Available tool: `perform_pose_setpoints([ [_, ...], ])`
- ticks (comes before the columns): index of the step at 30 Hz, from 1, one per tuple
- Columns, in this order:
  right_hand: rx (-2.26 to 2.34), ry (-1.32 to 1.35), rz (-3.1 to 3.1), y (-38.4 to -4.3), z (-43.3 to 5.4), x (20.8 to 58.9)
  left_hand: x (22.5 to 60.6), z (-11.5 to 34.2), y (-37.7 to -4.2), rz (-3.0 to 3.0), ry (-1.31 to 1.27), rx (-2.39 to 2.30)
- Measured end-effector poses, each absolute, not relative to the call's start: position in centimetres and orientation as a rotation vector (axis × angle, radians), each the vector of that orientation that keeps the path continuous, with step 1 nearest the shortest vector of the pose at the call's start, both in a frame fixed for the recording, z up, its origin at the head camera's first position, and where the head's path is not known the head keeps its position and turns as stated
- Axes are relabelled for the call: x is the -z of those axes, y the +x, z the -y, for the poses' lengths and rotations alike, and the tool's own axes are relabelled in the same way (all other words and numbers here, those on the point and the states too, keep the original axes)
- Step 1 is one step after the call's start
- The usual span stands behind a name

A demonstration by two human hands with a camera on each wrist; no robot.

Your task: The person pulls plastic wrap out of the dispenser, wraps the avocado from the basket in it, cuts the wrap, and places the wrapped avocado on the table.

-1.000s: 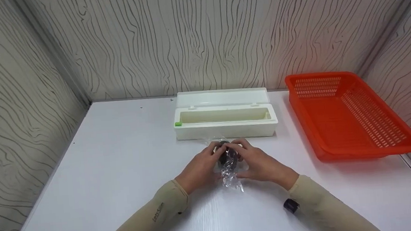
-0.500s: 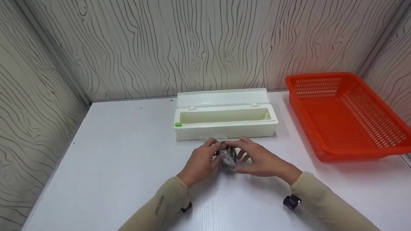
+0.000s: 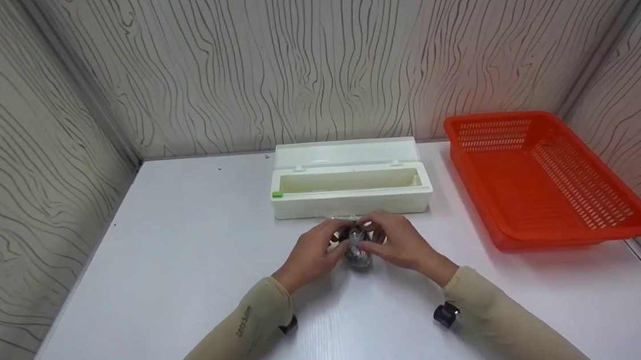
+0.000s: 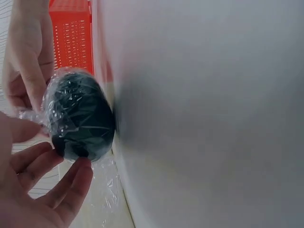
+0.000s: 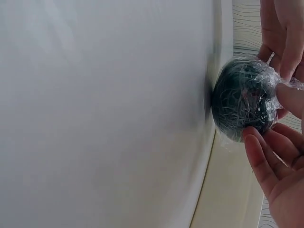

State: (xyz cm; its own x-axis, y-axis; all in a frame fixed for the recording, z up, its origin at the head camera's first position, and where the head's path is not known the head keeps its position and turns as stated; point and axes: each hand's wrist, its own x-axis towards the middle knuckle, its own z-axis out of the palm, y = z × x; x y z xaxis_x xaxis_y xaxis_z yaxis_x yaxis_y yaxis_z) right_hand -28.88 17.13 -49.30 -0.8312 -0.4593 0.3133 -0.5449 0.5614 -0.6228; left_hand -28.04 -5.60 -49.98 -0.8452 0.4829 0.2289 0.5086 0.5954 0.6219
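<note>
A dark green, egg-shaped thing (image 3: 359,259) rests on the table, wrapped in clear cling film (image 5: 261,90). Its exact kind is unclear under the wrap. My left hand (image 3: 316,253) holds it from the left, fingertips against its side and thumb at the gathered film. From the right, my right hand (image 3: 404,242) grips it, thumb on the film over its top. In the left wrist view the dark green thing (image 4: 88,118) shows wrinkled film on its upper side, bunched between both hands. Just behind the hands stands a white cling film dispenser (image 3: 351,204) with its lid raised.
A red plastic basket (image 3: 556,196) stands at the right of the white table (image 3: 188,242). The dispenser has a green slider (image 3: 277,194) at its left front. Patterned panels (image 3: 288,62) enclose the table at the back and sides.
The loose film tail that hung toward the front is folded up over the dark green thing. Both hands have shifted slightly, the right thumb moving in onto the film.
</note>
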Motion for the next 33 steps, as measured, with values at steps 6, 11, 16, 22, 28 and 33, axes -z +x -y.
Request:
perform_pose_setpoints([
  [6, -1.159, 0.814, 2.649, -29.2, -16.9, 49.5, 50.0, 5.8, -28.1, 2.791, -0.876, 1.097],
  [11, -1.134, 0.802, 2.639, -29.3, -16.5, 49.3, 49.9, 5.4, -28.3, 2.773, -0.841, 1.095],
  [16, -1.137, 0.789, 2.622, -29.3, -16.2, 49.2, 49.8, 5.2, -28.2, 2.746, -0.840, 1.086],
  [22, -1.174, 0.812, 2.675, -29.7, -16.9, 49.0, 49.6, 5.2, -28.0, 2.739, -0.917, 0.860],
  [28, -1.194, 0.764, 2.693, -30.8, -19.0, 48.7, 49.4, 5.6, -28.2, 2.742, -1.065, 0.841],
  [33, -1.169, 0.962, 2.787, -31.5, -20.3, 49.2, 49.5, 6.1, -28.8, 2.770, -1.154, 0.842],
])
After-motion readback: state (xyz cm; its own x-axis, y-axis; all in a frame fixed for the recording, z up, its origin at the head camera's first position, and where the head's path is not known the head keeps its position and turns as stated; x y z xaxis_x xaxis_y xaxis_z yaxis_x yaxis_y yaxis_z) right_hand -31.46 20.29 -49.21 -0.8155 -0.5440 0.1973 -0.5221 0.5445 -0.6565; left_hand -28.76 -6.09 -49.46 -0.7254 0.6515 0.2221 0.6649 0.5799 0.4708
